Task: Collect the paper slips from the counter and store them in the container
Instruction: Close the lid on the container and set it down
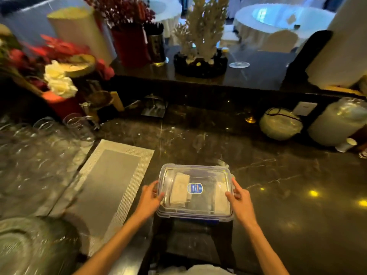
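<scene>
Paper slips (179,189) lie inside the clear container (200,213), already under its lid (216,171), and your fingers (158,196) are on that lid now. Your left hand (149,199) holds the container's left edge, thumb on top and the other fingers curled down the side. Your right hand (241,201) mirrors it on the right edge, thumb pressing the lid's rim. Both grips are narrow and closed on the plastic.

Between your hands, through the clear lid with its blue label (194,188), a pale stack of slips lies left of centre, and a second pale stack (220,196) lies along the right wall, just beside your right thumb.

The container sits on the dark marble tabletop (278,175), near its front edge and directly before you. No loose slips show on the surface around it, so the collecting looks done, and the step in hand seems to be closing the lid. The next move likely calls for even downward pressure along both side rims, or snapping side clips if it has them; that cannot be told.

Just left lies a grey woven placemat (111,181), and beyond it rows of upturned glasses (35,147).
</scene>
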Available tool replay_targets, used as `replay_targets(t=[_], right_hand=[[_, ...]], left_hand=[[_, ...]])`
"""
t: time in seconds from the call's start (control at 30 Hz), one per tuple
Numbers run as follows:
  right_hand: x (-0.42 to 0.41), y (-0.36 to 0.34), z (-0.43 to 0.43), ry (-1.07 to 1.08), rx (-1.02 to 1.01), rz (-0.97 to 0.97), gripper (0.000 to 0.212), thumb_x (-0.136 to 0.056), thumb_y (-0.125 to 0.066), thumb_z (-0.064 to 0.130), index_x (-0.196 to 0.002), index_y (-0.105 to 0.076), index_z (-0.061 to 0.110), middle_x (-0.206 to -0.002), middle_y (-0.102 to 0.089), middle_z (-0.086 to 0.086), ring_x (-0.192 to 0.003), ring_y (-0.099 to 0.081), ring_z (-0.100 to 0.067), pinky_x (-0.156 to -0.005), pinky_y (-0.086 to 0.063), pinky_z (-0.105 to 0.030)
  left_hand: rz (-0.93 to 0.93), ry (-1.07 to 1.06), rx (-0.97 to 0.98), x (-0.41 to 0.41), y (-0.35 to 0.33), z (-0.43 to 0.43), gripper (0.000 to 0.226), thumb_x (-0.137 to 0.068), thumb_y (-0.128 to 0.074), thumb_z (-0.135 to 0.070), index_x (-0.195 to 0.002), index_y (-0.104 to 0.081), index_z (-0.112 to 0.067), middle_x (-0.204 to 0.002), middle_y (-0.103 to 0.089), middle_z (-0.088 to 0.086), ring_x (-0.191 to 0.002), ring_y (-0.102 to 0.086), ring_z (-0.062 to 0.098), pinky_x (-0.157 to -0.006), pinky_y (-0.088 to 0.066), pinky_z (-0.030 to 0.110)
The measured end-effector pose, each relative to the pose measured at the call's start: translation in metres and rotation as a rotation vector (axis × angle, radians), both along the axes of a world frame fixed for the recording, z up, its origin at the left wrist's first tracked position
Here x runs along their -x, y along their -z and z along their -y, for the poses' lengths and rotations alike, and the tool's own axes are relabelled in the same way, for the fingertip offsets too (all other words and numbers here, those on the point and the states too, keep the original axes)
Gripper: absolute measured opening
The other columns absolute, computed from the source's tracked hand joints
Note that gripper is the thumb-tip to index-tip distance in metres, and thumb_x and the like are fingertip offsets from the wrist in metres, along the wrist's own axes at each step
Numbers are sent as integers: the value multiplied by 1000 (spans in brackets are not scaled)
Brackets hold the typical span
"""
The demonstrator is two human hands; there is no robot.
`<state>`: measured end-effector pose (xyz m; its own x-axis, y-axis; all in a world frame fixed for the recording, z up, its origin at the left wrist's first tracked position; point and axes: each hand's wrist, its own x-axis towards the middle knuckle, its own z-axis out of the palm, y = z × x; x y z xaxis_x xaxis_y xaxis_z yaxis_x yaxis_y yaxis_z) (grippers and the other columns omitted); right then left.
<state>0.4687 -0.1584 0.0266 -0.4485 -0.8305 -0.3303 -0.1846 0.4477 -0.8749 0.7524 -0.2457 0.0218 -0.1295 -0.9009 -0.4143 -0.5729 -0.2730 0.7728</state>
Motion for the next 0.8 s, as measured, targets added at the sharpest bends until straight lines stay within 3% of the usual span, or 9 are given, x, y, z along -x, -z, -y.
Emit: replay_targets(t=[0.13,0.23,0.4,0.63,0.8], right_hand=[[1,13,-6,12,-32,-92,58,-98,-52,12,-152,-31,20,-121,-53,-22,-107,-61,-36,-98,-51,-52],[2,21,-10,33,-61,-192,58,-98,-50,13,-152,-29,23,-113,-50,-20,-95,-56,-26,-94,-48,-38],[-4,23,-14,99,-130,-224,57,-101,-45,20,-154,-23,23,-118,-40,-6,-110,-49,-18,-104,-45,-38],[-6,25,-2,103,-176,-316,60,-100,-46,22,-154,-20,27,-126,-40,-8,-106,-41,-9,-92,-45,-27],[-6,23,2,105,-236,-300,62,-100,-48,20,-155,-19,23,-129,-40,-10,-113,-42,-14,-102,-44,-35]], left_hand=[[-27,-13,48,10,7,0,58,-90,-67,-18,-143,-45,-14,-132,-50,13,-109,-63,25,-96,-55,48],[-16,-8,74,17,9,5,55,-91,-66,-22,-142,-46,-18,-130,-47,5,-115,-58,23,-98,-54,48],[-13,16,88,26,19,16,52,-91,-65,-17,-140,-49,-13,-127,-54,7,-110,-59,19,-97,-55,42],[33,99,108,30,29,23,54,-92,-64,-19,-142,-44,-14,-135,-48,7,-118,-55,20,-100,-52,40],[104,169,112,32,28,30,53,-91,-64,-19,-140,-45,-16,-136,-49,8,-122,-53,21,-104,-48,43]])
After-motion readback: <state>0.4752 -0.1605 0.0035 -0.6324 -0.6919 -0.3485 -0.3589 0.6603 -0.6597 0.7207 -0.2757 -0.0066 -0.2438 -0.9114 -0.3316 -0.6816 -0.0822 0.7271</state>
